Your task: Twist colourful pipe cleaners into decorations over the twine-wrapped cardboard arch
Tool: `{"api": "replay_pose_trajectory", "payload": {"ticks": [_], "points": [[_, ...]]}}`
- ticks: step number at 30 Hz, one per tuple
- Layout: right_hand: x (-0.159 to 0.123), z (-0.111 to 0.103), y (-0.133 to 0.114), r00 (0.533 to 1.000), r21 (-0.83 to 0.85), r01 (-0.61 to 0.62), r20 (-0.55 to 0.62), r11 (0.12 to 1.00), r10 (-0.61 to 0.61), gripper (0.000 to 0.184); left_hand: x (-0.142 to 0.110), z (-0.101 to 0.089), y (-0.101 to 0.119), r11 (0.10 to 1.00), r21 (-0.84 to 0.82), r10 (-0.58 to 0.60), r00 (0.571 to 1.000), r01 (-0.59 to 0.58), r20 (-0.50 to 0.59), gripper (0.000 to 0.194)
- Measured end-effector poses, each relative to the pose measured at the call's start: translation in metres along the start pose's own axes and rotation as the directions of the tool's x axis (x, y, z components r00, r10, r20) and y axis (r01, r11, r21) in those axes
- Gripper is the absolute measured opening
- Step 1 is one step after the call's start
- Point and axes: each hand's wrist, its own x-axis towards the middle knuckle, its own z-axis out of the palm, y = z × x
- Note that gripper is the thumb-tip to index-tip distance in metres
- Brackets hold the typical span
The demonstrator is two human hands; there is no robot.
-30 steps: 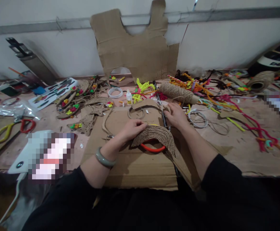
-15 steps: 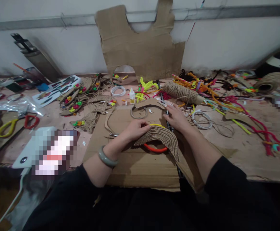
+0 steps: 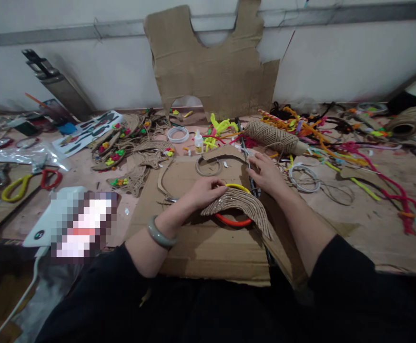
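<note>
My left hand (image 3: pixel 208 193) is closed on the edge of a curved piece covered with rows of jute twine (image 3: pixel 241 205), thumb and fingertips pinching its upper left end. The piece arches over the cardboard sheet (image 3: pixel 225 259). Beneath it a yellow and red-orange ring shape (image 3: pixel 234 222) shows in part; its middle is hidden. On the right, my right hand (image 3: pixel 265 174) rests with fingers stretched out beside a thin dark rod (image 3: pixel 252 183), near a curved cardboard strip (image 3: pixel 225 152). I see nothing gripped in it.
A roll of jute twine (image 3: pixel 272 136), tangled coloured cords (image 3: pixel 365 162) and a white ring (image 3: pixel 304 178) lie to the right. Left are twine ornaments (image 3: pixel 113 147), yellow-handled pliers or scissors (image 3: pixel 16 188) and a power bank (image 3: pixel 46 214). Behind stand a small glue bottle (image 3: pixel 198 142) and cut cardboard (image 3: pixel 215 71).
The view has shifted slightly, so everything appears a little further right. My left hand keeps its hold on the twine-covered piece. My right hand stays by the rod, its fingers slightly shifted.
</note>
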Motion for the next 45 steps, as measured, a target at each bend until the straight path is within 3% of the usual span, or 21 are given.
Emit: {"api": "replay_pose_trajectory", "payload": {"ticks": [7, 21, 26, 30, 35, 40, 45], "points": [[0.001, -0.001, -0.001, 0.999, 0.003, 0.016, 0.033, 1.000, -0.016, 0.039, 0.002, 0.003, -0.010, 0.998, -0.058, 0.032, 0.999, -0.032, -0.002, 0.026], [0.002, -0.004, -0.005, 0.995, 0.029, 0.011, 0.100, 1.000, -0.014, 0.035, 0.004, 0.001, -0.007, 1.000, -0.012, -0.018, 1.000, 0.018, -0.013, 0.026], [0.002, -0.011, -0.014, 0.996, 0.043, -0.033, 0.079, 0.999, 0.030, 0.030, 0.006, 0.003, -0.012, 0.991, -0.127, -0.043, 0.999, 0.044, 0.006, 0.025], [0.002, -0.017, -0.021, 0.996, 0.099, -0.082, -0.011, 0.992, 0.084, 0.026, 0.006, 0.002, -0.011, 0.981, -0.179, -0.064, 0.997, 0.070, 0.040, 0.022], [0.000, -0.017, -0.020, 0.985, 0.179, -0.126, -0.097, 0.976, 0.145, 0.027, 0.004, -0.003, -0.010, 0.997, -0.060, -0.040, 0.999, 0.040, -0.009, 0.019], [0.001, -0.016, -0.016, 0.980, 0.188, -0.144, -0.110, 0.971, 0.167, 0.027, 0.002, -0.007, -0.009, 0.997, 0.045, -0.060, 0.998, 0.060, -0.006, 0.028], [0.001, -0.016, -0.017, 0.981, 0.198, -0.140, -0.102, 0.970, 0.162, 0.027, 0.002, -0.006, -0.007, 0.997, 0.048, -0.065, 0.996, 0.068, -0.068, 0.028]]}}
